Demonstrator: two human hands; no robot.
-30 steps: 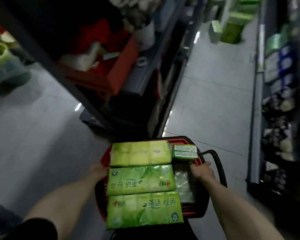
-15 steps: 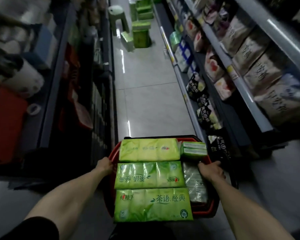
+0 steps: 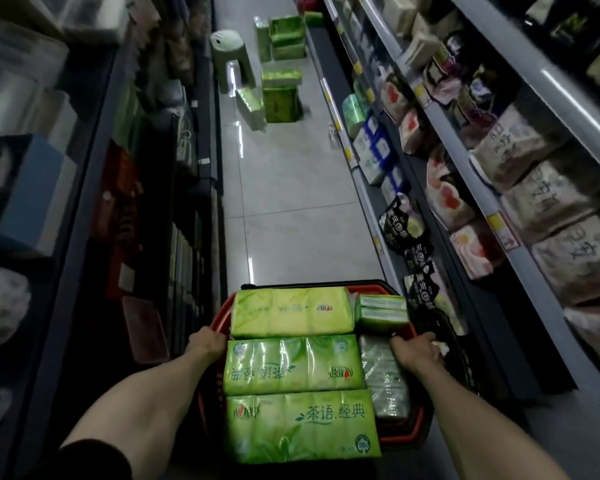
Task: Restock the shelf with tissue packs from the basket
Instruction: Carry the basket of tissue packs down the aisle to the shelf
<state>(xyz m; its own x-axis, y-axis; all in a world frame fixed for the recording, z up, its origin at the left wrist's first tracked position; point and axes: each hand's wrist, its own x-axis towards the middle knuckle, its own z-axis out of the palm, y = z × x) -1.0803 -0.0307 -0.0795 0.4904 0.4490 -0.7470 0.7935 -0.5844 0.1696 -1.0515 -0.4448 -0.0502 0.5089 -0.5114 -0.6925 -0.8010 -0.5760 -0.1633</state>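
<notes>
Three big green tissue packs [image 3: 293,363] lie across red basket [image 3: 404,433], loose on top. My left hand [image 3: 207,342], right hand [image 3: 418,351] each clamp rim. I'd hold basket level, stop beside right shelf [image 3: 361,192], set down on floor [image 3: 291,237] before unloading.

A grey tiled floor [image 3: 291,209] was seen running toward 12 o'clock between two shelving units. On it, at 12 o'clock, green tissue packs [image 3: 281,95] were stacked just beside a pale stool [image 3: 231,53]. The right shelf [image 3: 466,174], at 2 o'clock, was loaded with beige packs [image 3: 555,192] above and black packs [image 3: 400,225] on the lowest level. The left shelf [image 3: 80,188], at 9 o'clock, was too blurred for its goods to be told.
</notes>
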